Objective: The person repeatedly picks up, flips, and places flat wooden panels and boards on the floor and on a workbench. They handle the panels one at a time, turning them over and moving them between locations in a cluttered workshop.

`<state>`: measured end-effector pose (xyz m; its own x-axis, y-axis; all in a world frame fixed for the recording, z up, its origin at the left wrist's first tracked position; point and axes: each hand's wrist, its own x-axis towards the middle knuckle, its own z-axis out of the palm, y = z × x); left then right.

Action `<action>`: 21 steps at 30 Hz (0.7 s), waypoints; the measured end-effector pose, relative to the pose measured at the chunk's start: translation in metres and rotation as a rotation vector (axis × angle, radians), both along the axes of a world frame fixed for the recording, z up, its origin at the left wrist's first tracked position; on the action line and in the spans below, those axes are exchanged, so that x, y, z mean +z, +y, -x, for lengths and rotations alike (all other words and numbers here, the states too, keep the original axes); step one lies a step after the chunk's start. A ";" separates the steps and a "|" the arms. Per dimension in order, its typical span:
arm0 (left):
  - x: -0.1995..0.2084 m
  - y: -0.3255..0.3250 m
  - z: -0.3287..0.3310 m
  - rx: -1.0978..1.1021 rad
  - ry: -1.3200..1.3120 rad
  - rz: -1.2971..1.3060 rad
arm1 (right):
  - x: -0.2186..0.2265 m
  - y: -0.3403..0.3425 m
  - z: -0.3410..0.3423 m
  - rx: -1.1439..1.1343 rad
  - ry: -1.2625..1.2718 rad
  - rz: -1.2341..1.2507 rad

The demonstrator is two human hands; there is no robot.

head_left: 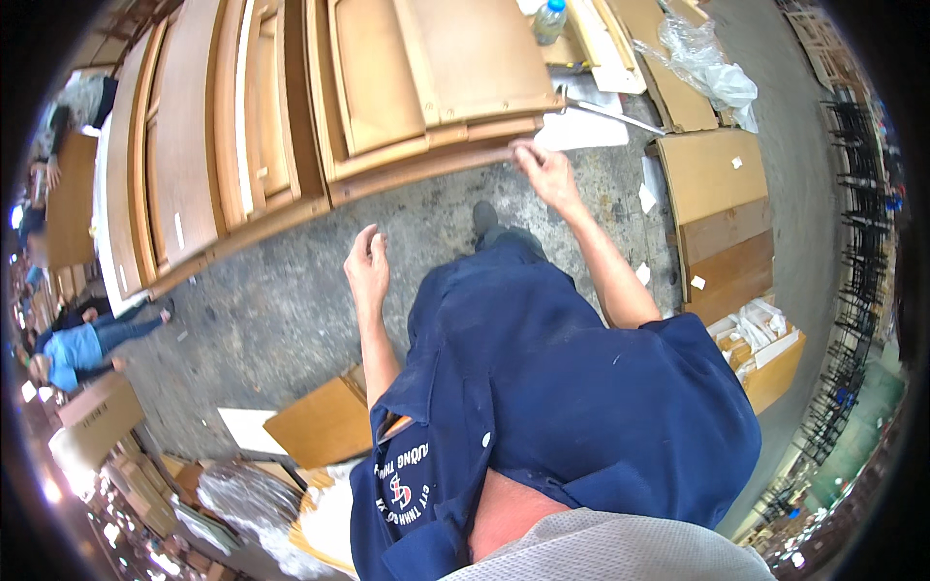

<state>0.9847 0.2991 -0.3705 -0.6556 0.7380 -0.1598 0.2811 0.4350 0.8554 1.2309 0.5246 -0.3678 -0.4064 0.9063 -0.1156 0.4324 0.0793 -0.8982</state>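
Observation:
A wooden cabinet-like piece [441, 68] with a framed panel front stands just beyond me. My right hand [548, 176] is at the right end of its lower rail [426, 176]. The fingers are bent together at the rail's end, and what lies between them is too small to tell. My left hand [367, 269] hangs in front of the cabinet, apart from it, with loosely bent fingers, the thumb held away and nothing in it. A long thin metal rod [620, 117] sticks out past the cabinet's right corner.
More wooden cabinet pieces [194, 126] stand in a row at left. A capped bottle [549, 21] stands at the top. Cardboard sheets [712, 179] and crumpled plastic wrap [712, 63] lie at right. Behind me are a brown board [320, 426] and wrapped goods. People [82, 351] are at far left.

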 end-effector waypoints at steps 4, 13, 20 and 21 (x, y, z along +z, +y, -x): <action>0.046 0.055 0.012 -0.031 0.157 -0.109 | 0.008 0.001 -0.008 0.076 -0.030 0.046; 0.028 0.158 0.061 -0.030 0.880 -0.231 | -0.022 0.020 -0.025 0.369 -0.538 -0.024; 0.032 0.141 0.069 0.007 0.401 -0.481 | -0.077 -0.019 -0.033 -0.121 -0.069 0.491; 0.038 0.132 0.072 0.040 0.373 -0.514 | -0.086 -0.029 -0.030 -0.146 -0.074 0.539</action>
<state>0.9124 0.4314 -0.3329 -0.6275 0.6332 0.4532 0.5927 0.0110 0.8054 1.2612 0.4960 -0.4537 -0.2540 0.7577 -0.6012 0.4681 -0.4476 -0.7619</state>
